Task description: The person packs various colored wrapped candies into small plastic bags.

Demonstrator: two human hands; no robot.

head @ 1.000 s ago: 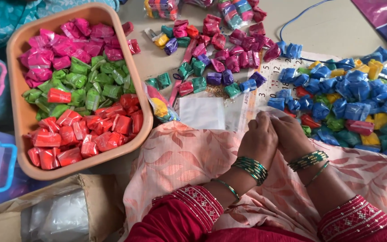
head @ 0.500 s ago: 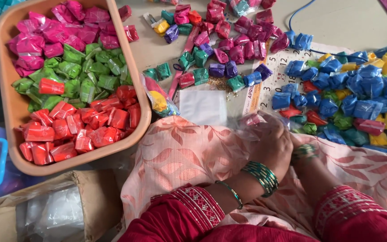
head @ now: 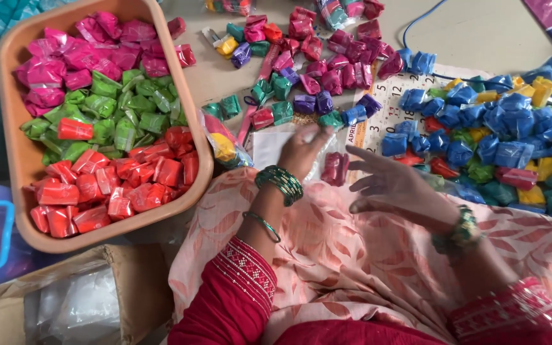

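The left hand (head: pixel 303 153) reaches forward with its fingers stretched over a white paper (head: pixel 273 147) on the floor; the fingertips are blurred, so whether they touch it or pinch anything cannot be told. The right hand (head: pixel 394 185) hovers over the lap with fingers spread and empty, pointing left toward a dark red packet (head: pixel 333 169). That packet lies just beyond the lap's edge, between the two hands, its long axis running roughly away from the person, top end tilted slightly right. The paper lies flat, its far edge partly covered by the left hand. Green bangles (head: pixel 280 182) circle the left wrist, and both red sleeves are cut off by the bottom edge. A peach patterned cloth (head: pixel 327 255) covers the lap. To the left sits an orange tub (head: pixel 199 153) filled with pink, green and red packets in bands; its far corner is cut off at the top. A heap of blue packets (head: pixel 493 134) mixed with yellow, green and red lies to the right, running out of view. Loose maroon, purple and green packets (head: pixel 327 76) are scattered ahead. A cardboard box (head: pixel 129 281) sits at lower left, its contents hard to make out.
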